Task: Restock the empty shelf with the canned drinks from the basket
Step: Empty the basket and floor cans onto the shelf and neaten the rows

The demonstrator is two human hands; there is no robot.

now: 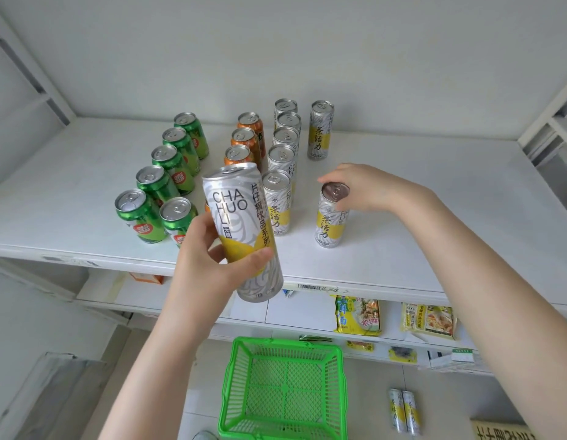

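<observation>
So my left hand [209,258] is up in front of me, forearm angled in, thumb and fingers wrapped round the lower half of a tall can [241,217] that's tilted a bit. My right arm is stretched further out, right hand [368,188] palm down, fingertips pinching the top of a second can [331,220].

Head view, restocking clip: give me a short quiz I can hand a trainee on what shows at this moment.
1. True or false: the green basket holds cans.
2. How many green cans stand on the shelf? A four, B six, C eight.
3. Which hand holds the raised silver-yellow can?
Key: 1 false, none show inside it. 2 B. 3 The left hand; the right hand grips the top of the standing silver-yellow can.
</observation>
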